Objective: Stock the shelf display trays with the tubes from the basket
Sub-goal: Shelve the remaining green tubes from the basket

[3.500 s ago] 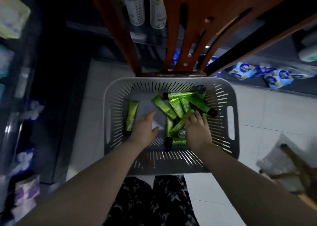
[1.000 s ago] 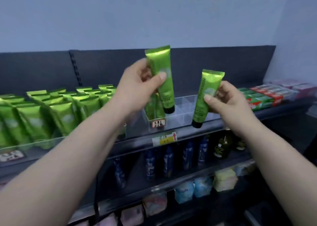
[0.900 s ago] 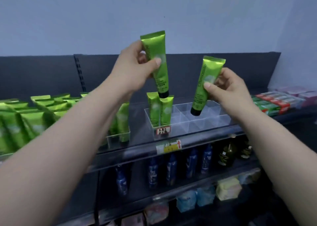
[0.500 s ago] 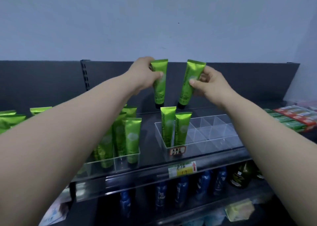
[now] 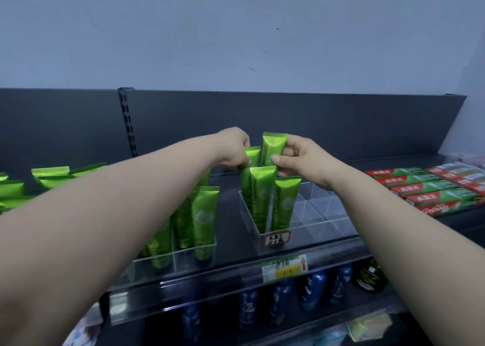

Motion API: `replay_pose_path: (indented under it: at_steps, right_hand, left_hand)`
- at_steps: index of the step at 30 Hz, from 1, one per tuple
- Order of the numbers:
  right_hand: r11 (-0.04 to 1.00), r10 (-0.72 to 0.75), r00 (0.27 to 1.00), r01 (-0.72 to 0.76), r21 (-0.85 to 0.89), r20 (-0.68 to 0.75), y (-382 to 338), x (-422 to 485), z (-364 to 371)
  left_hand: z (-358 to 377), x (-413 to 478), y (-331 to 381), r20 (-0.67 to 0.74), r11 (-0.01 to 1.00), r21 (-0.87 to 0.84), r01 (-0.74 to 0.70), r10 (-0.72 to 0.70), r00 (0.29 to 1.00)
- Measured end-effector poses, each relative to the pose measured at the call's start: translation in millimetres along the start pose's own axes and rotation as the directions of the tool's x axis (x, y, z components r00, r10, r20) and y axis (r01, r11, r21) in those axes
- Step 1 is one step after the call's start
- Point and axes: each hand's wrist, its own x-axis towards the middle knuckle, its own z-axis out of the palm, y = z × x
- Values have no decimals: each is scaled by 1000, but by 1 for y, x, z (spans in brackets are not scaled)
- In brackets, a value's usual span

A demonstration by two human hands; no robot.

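- Dark shelf (image 5: 231, 230) is carrying two clear trays side by side, with red and green toothpaste boxes (image 5: 430, 192) lying flat at its right end.
- Blue bottles (image 5: 312, 292) are standing on the level below.
- Divided clear tray (image 5: 324, 214) is sitting right of centre. Two green tubes (image 5: 284, 204) are standing upright in its front-left compartments; the compartments to the right are showing only clear walls.
- Left-hand tray (image 5: 183, 256) is holding a cluster of upright green tubes, partly hidden by the left forearm.
- Left hand (image 5: 232, 148) is reaching over the divided tray with fingers curled round the top of a tube (image 5: 252, 153). That tube is pointing down into the tray's rear-left area, behind the front row; cannot tell whether it is touching the bottom.
- Right hand (image 5: 305, 159) is pinching a second tube (image 5: 273, 147) between thumb and fingers, upright, just beside the first. Its lower end is hidden behind the front row.
- Handwritten tag (image 5: 277, 238) is sticking to the divided tray's front wall.
- Yellow price label (image 5: 284, 268) is sitting on the shelf rail below it.
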Motion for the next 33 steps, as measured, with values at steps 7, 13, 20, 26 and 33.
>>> replay_pose_path:
  at_steps: [7,13,20,26,33]
  right_hand:
    - [994,100,989,-95,-52,111,22,-1,4]
    - [987,69,997,-71,-147,-20,11,-11,-3]
    - [927,-146,947,30,-375,-286,-18,-49,-20]
    - [635,-352,865,-60,-770,-358,-28,-123,-55]
    - [394,-381,803,-308,-866,-459,-12,-241,-88]
  left_hand:
    - [-2,-7,7,60,990,133,-49,41,997]
    - [-21,-18,15,-49,997,-3,-75,75,996]
    - [-23,-32,64,-291,968,-54,-244,218,932]
    - [19,-50,125,-353,895,18,-445,422,835]
    - [94,-81,197,-410,805,-29,-593,531,741]
